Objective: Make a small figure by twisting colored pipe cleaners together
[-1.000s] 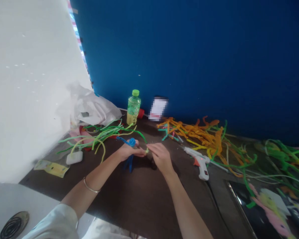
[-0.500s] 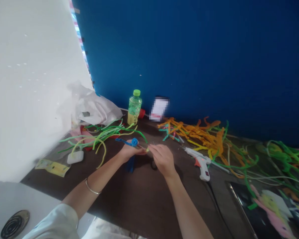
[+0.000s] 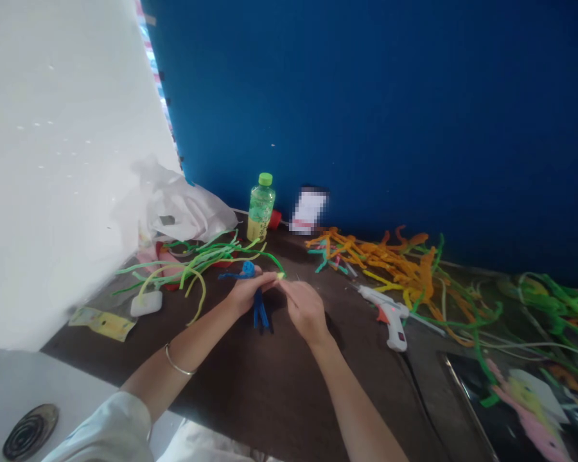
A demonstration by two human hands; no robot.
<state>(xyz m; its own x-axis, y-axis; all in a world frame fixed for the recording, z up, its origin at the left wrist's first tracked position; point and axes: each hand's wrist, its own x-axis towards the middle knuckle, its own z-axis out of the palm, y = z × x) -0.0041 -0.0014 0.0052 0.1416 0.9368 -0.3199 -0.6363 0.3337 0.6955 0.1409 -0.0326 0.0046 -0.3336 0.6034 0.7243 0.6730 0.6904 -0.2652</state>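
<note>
My left hand (image 3: 247, 290) is closed round a blue fuzzy-wire figure (image 3: 248, 269), whose coiled top shows above the hand and whose several strands hang below it. Between the fingertips of both hands is a small yellow piece (image 3: 280, 276). My right hand (image 3: 307, 309) pinches at this piece from the right, fingers pressed together. Just behind the fingertips curves the end of a green fuzzy stem (image 3: 270, 256). The palms and part of the blue figure are hidden.
Green stems (image 3: 207, 260), a white case (image 3: 146, 303) and a bottle (image 3: 261, 208) are left and behind. A phone (image 3: 309, 210) leans at the wall. Rightward are orange stems (image 3: 390, 260), a glue gun (image 3: 390, 314) with its cord and a black tray (image 3: 481, 398).
My right hand has moved slightly left and its fingertips now meet the left ones at the yellow piece. The blue figure has shifted left and tilted, its lower strands spreading.
</note>
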